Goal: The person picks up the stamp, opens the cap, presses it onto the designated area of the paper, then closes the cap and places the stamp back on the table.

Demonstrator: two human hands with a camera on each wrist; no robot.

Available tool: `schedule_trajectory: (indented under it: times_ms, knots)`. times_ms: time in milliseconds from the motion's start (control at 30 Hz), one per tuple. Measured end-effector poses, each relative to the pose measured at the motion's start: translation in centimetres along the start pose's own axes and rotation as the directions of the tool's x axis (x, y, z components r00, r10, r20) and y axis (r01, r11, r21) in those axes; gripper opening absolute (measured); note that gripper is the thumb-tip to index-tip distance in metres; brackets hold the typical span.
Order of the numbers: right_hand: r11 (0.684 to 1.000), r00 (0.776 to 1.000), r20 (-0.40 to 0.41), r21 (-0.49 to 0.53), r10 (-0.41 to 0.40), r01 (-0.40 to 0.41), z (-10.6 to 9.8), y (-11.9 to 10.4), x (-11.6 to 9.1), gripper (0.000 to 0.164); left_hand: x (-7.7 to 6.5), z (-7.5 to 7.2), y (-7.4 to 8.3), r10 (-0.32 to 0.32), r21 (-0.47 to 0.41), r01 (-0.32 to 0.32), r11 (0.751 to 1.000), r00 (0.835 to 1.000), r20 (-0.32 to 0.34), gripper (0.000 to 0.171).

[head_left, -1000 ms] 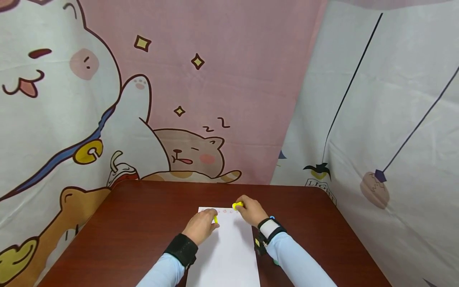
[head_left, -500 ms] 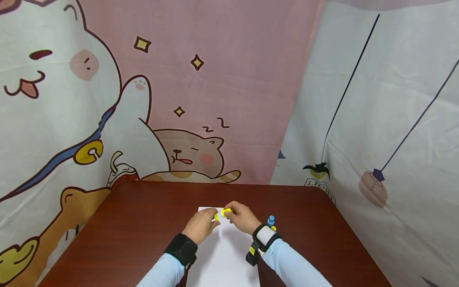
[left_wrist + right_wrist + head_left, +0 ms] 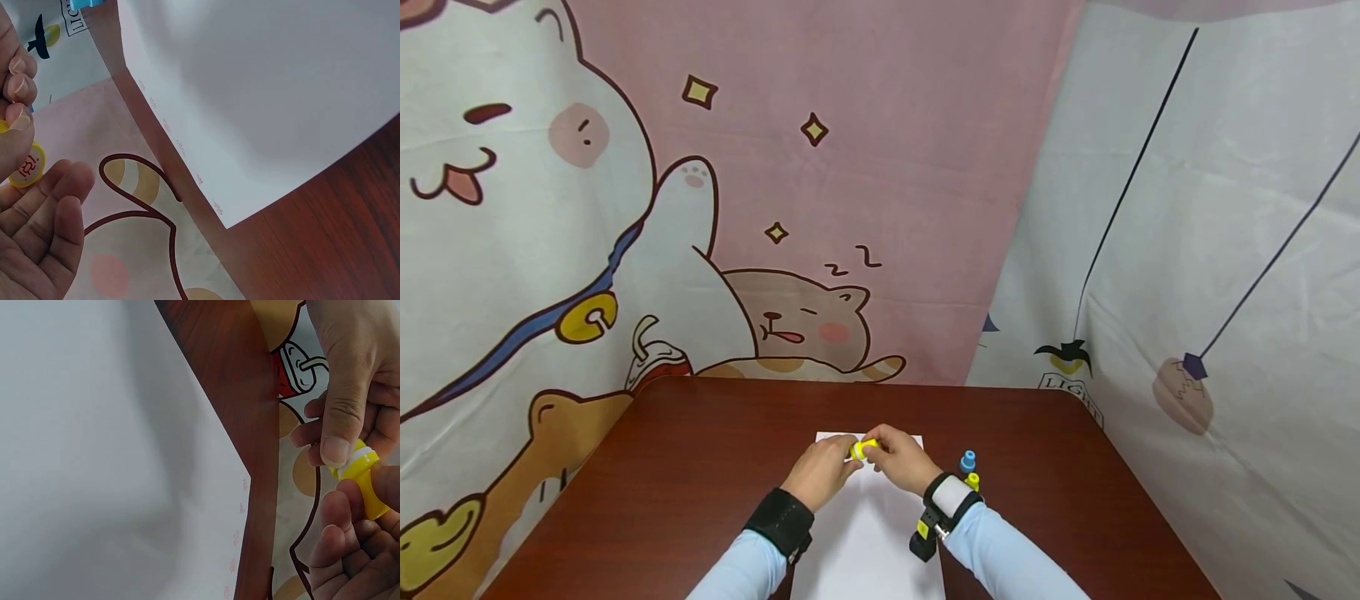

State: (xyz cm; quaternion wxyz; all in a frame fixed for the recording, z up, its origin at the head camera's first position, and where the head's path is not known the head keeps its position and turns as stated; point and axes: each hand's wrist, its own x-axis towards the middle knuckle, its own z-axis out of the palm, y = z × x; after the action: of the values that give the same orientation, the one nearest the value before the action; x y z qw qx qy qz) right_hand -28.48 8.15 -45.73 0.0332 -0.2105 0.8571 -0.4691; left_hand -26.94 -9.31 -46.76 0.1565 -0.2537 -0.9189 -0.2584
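In front of me both hands meet over the top of a white sheet of paper (image 3: 868,533). Between them is a small yellow toy stamp (image 3: 373,500) with a white ring. My right hand (image 3: 906,464) pinches its waisted handle. My left hand (image 3: 817,473) pinches the yellow cap end, thumb pressed against it in the right wrist view. Handle and cap end sit together in line. A round yellow-rimmed end (image 3: 27,167) with a red mark shows between the fingers in the left wrist view. Small red prints (image 3: 165,125) run along the paper's top edge.
A blue stamp (image 3: 967,461) and another yellow stamp (image 3: 973,481) stand on the brown table (image 3: 700,467), right of the paper and close beyond the right wrist. A cartoon-printed cloth (image 3: 925,208) hangs behind the table.
My right hand has come left with the yellow stamp, bringing it against the cap in my left hand. The left hand has stayed in place. The standing stamps have come into sight.
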Motion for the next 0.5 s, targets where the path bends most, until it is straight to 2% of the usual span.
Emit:
schedule_trajectory:
  times_ms: [333, 500]
  knots:
    - [0.998, 0.999, 0.004, 0.037, 0.050, -0.050, 0.07, 0.06, -0.02, 0.008, -0.06, -0.22, 0.22, 0.012, -0.012, -0.012, 1.000, 1.000, 0.008, 0.017]
    - [0.997, 0.998, 0.006, 0.047, 0.057, -0.058, 0.05, -0.01, -0.09, 0.009, -0.08, -0.20, 0.24, 0.034, -0.003, -0.034, 0.999, 0.999, 0.008, 0.026]
